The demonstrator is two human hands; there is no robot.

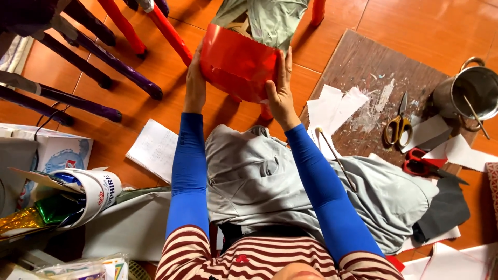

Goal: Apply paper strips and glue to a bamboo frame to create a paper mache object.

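Observation:
A shiny red sheet (237,63), bent into a curved shape, is held up in front of me over the orange tiled floor. My left hand (195,83) grips its left edge and my right hand (280,91) presses its right edge. Both arms wear blue sleeves. A pale green crumpled sheet (270,19) lies just beyond the red one. Grey cloth (259,176) covers my lap below the hands.
A wooden board (363,67) at right carries white paper pieces (332,106), yellow-handled scissors (398,124), red-handled scissors (423,165) and a metal pot (474,93). Red and purple chair legs (119,65) stand at the upper left. A notebook (154,149) and boxes (57,155) lie at left.

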